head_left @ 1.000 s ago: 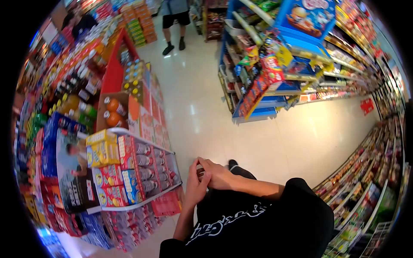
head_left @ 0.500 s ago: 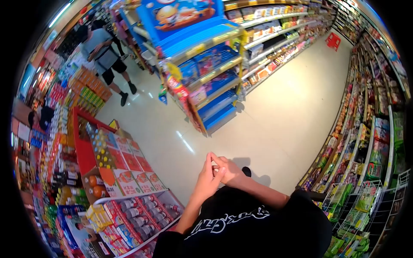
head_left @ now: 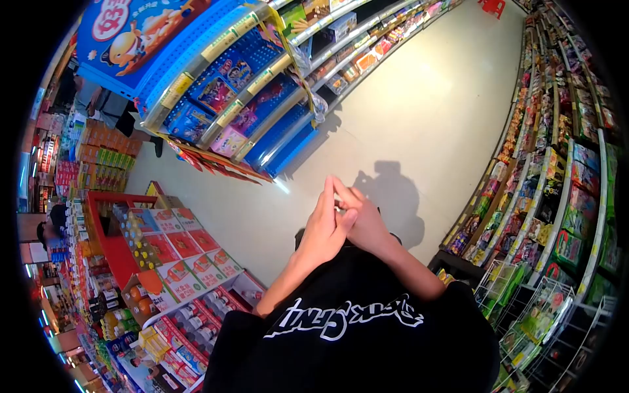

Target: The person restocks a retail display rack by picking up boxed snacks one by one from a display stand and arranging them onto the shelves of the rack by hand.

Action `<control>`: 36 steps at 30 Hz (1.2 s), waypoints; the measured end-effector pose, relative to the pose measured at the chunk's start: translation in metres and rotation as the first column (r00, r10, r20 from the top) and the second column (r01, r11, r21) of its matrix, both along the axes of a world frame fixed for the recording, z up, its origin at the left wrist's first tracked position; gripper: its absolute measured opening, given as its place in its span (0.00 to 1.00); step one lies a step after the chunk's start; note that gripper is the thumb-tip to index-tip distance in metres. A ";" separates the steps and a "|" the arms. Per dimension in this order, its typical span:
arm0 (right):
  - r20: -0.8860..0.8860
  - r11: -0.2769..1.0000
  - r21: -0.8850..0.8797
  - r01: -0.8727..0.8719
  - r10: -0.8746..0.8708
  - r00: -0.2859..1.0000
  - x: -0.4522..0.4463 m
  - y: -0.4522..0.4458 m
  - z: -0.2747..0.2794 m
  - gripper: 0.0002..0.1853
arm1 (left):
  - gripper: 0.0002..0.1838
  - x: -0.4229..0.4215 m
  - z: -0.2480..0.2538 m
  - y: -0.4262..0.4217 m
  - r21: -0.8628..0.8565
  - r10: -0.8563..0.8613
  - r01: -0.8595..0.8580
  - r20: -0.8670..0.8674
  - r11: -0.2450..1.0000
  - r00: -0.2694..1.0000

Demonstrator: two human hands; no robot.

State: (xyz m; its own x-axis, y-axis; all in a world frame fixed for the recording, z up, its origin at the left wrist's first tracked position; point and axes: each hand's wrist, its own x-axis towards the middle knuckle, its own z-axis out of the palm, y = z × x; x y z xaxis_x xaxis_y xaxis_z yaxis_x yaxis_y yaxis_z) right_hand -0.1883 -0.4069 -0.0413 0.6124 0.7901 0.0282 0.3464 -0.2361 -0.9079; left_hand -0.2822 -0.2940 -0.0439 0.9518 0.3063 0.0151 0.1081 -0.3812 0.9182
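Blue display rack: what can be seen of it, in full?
The blue display rack stands on the pale floor, looking tilted in this curved view. Its perforated panels look like metal; clear strips with price labels edge the shelves. The header panel, partly cut off, shows a cartoon figure. Colourful packets sit on the shelves. Neither the left hand nor right hand touches it.

So there's this blue metal snack shelf (head_left: pixel 229 85) with a cartoon poster on top. Pale shiny tiled floor (head_left: pixel 432 111) runs past it, and long curved-looking shelves of colourful packets (head_left: pixel 557 157) sit across the aisle from it.
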 end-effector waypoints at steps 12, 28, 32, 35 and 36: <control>-0.100 0.982 0.146 -0.119 0.134 0.986 0.094 0.102 -0.017 0.39 | 0.45 0.082 -0.012 0.103 -0.080 0.135 -0.132 0.033 0.988 0.990; -0.086 0.975 0.037 -0.217 0.219 0.972 0.244 0.279 -0.005 0.36 | 0.45 0.214 -0.006 0.258 -0.050 0.308 -0.308 -0.012 0.950 0.951; 0.011 0.901 -0.073 -0.428 0.429 0.903 0.247 0.285 -0.008 0.34 | 0.40 0.194 -0.001 0.258 -0.148 0.289 -0.313 -0.160 0.938 0.944; 0.063 0.787 -0.216 -0.578 0.602 0.796 0.250 0.284 -0.017 0.35 | 0.38 0.174 -0.001 0.241 -0.063 0.319 -0.346 -0.264 0.936 0.910; 0.074 0.745 -0.226 -0.628 0.656 0.751 0.248 0.282 -0.025 0.35 | 0.37 0.167 0.000 0.233 0.014 0.359 -0.366 -0.245 0.930 0.901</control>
